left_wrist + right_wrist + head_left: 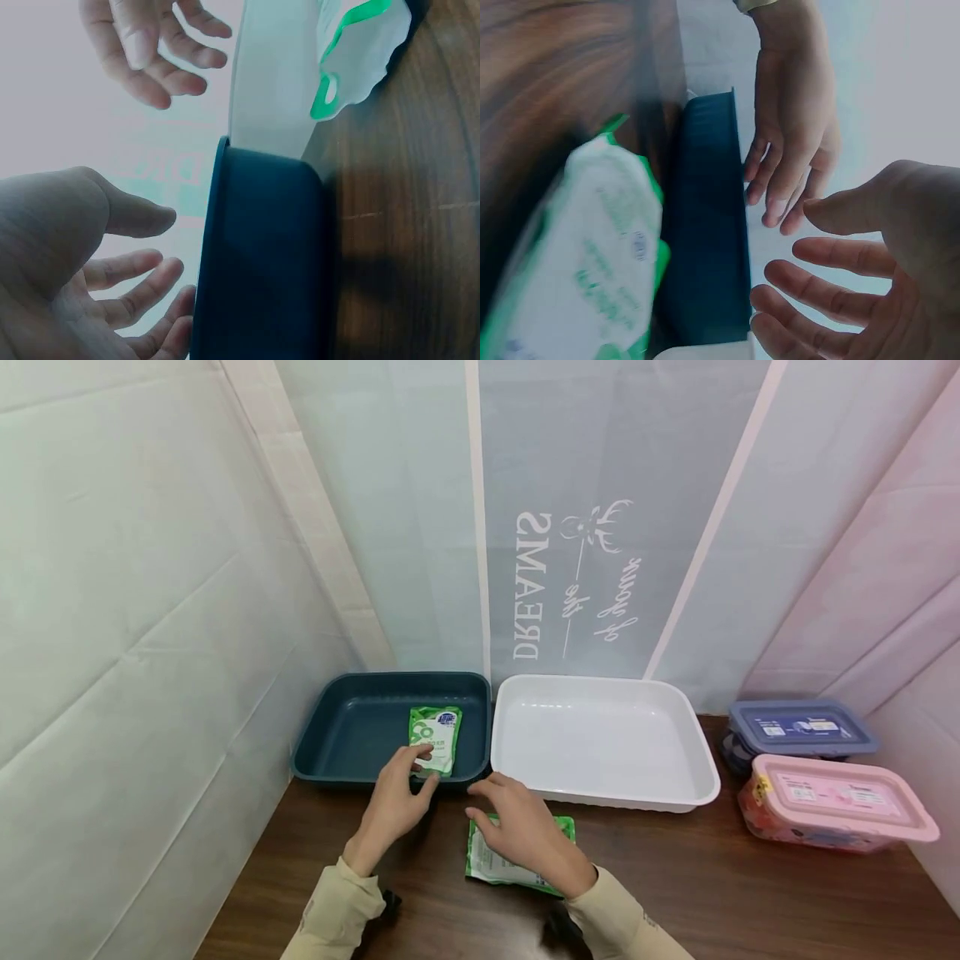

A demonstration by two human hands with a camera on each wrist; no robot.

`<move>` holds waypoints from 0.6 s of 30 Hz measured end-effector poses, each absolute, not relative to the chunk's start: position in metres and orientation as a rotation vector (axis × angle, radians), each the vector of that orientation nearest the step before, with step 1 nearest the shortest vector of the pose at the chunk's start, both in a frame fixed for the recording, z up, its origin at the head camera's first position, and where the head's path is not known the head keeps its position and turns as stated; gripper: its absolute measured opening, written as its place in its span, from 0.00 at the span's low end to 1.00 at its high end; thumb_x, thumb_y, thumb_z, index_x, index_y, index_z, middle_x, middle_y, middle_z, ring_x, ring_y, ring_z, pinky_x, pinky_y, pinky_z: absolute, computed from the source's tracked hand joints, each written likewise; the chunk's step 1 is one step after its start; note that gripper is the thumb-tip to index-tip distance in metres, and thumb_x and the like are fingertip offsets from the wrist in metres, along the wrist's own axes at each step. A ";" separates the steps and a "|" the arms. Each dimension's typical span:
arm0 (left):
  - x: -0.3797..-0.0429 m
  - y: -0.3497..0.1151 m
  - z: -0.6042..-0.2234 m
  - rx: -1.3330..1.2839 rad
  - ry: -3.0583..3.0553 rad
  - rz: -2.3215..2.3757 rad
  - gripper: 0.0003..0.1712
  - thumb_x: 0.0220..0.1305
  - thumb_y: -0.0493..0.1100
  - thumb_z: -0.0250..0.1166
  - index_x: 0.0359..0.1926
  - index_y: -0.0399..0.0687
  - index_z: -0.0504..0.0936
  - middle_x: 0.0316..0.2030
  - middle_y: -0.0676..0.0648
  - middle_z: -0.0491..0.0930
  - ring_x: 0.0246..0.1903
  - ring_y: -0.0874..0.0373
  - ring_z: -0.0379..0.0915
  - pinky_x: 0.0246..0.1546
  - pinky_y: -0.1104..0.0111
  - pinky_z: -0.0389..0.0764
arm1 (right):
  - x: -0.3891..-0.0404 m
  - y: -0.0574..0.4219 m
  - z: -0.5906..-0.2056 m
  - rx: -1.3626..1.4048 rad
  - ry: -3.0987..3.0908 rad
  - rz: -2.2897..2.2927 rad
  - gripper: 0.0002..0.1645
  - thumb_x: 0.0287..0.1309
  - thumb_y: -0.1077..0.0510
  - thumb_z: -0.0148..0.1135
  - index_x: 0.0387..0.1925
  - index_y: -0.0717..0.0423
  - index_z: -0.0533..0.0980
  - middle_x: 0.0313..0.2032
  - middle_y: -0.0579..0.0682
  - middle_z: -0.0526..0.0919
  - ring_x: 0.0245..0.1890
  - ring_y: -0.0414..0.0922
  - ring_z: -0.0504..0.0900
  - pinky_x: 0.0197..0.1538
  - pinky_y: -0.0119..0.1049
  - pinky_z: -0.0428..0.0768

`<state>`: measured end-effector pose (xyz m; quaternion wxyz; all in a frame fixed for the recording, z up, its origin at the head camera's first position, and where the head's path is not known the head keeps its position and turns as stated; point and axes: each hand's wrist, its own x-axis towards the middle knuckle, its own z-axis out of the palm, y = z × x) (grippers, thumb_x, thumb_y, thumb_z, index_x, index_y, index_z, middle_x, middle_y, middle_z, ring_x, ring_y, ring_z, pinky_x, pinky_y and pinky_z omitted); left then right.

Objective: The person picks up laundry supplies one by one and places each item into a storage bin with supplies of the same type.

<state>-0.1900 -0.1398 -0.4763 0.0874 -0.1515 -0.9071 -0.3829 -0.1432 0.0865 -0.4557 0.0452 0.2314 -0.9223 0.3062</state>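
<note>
A green-and-white pouch [438, 728] lies in the dark teal tray [330, 722], toward its right side. My left hand [393, 802] hovers at the tray's front rim with fingers spread, overlapping the pouch's lower end in the head view. On the table in front of the trays rests a second green-and-white pouch [486, 865], partly hidden under my right hand [521, 827]. In the right wrist view this pouch [604, 247] sits apart from the loosely bent fingers [829, 296]. Both hands hold nothing, thumbs and fingers facing one another.
A white tray [600, 743] stands right beside the teal one. Farther right on the wooden table [675, 885] are a blue-lidded container [802, 727] and, in front of it, a pink-lidded container [836, 797]. Fabric curtains [420, 527] hang behind and on both sides.
</note>
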 end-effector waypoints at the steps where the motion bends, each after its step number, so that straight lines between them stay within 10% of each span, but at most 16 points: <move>1: -0.188 -0.139 -0.477 -0.455 -2.707 -1.132 0.26 0.72 0.38 0.71 0.69 0.44 0.78 0.58 0.41 0.81 0.53 0.42 0.80 0.54 0.48 0.84 | -0.141 0.088 -0.458 0.699 -2.827 0.943 0.18 0.73 0.52 0.69 0.57 0.57 0.85 0.48 0.51 0.87 0.46 0.48 0.87 0.46 0.43 0.88; 18: -0.162 -0.116 -0.480 -0.705 -2.760 -1.026 0.23 0.73 0.42 0.71 0.65 0.45 0.81 0.62 0.45 0.80 0.64 0.43 0.74 0.63 0.46 0.79 | -0.127 0.116 -0.483 0.701 -3.000 0.767 0.30 0.54 0.50 0.84 0.54 0.59 0.86 0.53 0.55 0.84 0.50 0.55 0.83 0.49 0.51 0.86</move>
